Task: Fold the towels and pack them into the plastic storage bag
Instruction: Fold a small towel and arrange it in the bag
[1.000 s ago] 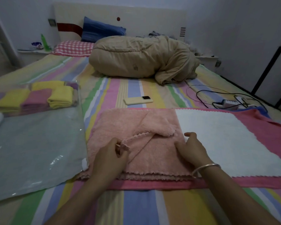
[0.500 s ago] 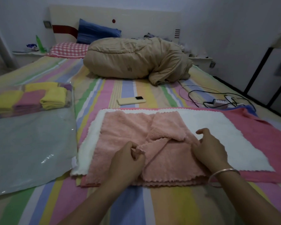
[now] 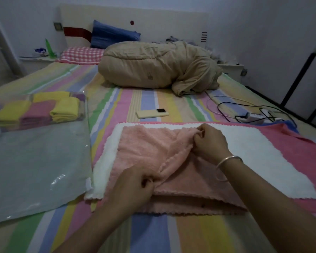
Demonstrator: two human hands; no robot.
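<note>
Hands pinch pink towel (image 3: 150,152) on bed (image 3: 150,230): left hand (image 3: 133,183) at 6 o'clock edge, right hand (image 3: 210,141) at 1 o'clock corner.

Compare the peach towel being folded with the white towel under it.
The peach towel is doubled over and rumpled, pinched by the left hand and right hand; the white towel lies flat, single-layered, untouched. The peach towel sits on top; the white towel spreads wider. Both have scalloped edges.

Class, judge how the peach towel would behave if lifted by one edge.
Probably floppy: the peach towel bunches into a ridge between the left hand and right hand pinching it. Likely light and not slippery, given its fluffy pile.
</note>
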